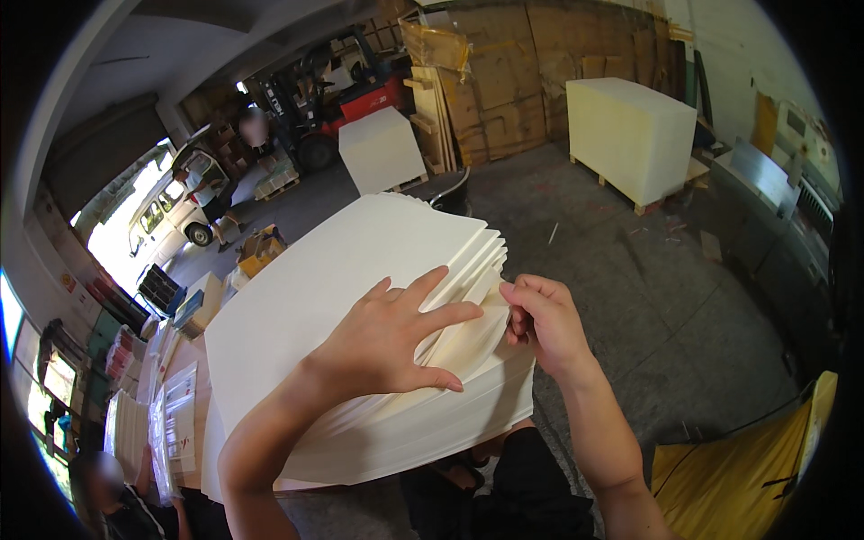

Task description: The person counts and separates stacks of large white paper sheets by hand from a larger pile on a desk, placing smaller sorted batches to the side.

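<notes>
A tall stack of large white paper sheets [324,270] stands before me, its sheets fanned and uneven along the right edge. Across the top near that edge lies my left hand [400,333], fingers spread, pressing on the sheets. At the right corner my right hand [544,319] pinches the edges of some sheets between thumb and curled fingers. The sheets between the two hands are bent and separated into several layers. How many sheets the right hand grips is hidden.
Two wrapped white stacks [630,139] [380,151] stand on pallets farther off. Beyond is a red forklift [360,103]. Plastic-wrapped packs [175,423] lie on the table at left, where a person [112,490] works. A yellow cover [742,463] is at lower right.
</notes>
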The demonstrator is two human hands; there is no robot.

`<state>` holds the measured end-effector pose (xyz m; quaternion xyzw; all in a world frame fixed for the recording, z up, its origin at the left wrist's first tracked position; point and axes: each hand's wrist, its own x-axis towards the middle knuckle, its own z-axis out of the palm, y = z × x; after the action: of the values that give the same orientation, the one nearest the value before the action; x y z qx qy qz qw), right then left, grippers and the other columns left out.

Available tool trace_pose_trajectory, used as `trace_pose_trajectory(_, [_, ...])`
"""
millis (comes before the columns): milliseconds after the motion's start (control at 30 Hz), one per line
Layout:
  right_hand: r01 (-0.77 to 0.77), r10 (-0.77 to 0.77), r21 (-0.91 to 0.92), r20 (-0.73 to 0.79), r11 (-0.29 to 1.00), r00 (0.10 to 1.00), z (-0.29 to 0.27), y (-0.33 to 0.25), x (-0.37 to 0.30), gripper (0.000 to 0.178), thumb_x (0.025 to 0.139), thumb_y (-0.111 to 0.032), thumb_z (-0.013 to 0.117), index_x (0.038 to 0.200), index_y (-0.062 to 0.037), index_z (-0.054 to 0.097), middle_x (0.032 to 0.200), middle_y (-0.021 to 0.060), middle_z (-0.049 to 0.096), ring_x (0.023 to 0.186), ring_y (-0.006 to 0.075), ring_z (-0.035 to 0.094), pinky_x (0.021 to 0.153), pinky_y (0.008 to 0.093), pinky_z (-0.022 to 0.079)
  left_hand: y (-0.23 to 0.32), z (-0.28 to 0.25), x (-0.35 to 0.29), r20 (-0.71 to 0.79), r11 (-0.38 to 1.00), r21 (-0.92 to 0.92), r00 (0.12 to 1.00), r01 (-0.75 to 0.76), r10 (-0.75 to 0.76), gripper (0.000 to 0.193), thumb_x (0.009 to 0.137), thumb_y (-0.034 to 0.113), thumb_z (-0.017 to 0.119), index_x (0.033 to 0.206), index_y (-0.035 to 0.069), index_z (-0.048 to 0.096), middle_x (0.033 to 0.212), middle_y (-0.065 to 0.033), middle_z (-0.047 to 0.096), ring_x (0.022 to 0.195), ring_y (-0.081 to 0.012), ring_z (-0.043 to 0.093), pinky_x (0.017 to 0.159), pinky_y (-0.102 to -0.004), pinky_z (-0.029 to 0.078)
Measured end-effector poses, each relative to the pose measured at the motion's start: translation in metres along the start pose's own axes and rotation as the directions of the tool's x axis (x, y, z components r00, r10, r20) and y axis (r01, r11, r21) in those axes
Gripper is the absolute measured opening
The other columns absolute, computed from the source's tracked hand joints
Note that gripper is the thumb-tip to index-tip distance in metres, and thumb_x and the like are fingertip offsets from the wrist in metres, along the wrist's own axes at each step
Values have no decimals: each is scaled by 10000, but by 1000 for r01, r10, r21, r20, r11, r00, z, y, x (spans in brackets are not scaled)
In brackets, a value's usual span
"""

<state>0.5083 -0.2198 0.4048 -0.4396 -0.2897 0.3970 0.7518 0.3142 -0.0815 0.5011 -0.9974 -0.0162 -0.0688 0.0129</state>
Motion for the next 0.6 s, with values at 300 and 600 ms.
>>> trace_pose_trajectory(300, [25,-25,-63,3,998,1000,-2,-2,-2,429,1023,-297,690,669,-123,522,623,-27,542,543,93,547,509,257,369,-9,-4,3,72,994,-111,997,9,-1,744,844,635,780,1490,315,598,1558,-229,515,1369,-424,559,1187,-593,395])
trace_pose_trajectory(600, [168,-189,-360,-24,918,982,0,8,-2,426,1028,-310,685,682,-124,521,625,-23,542,557,89,548,506,246,380,-1,0,0,-1,998,61,1000,1,-1,569,964,323,629,1528,349,562,1587,-209,493,1361,-410,570,1188,-664,363])
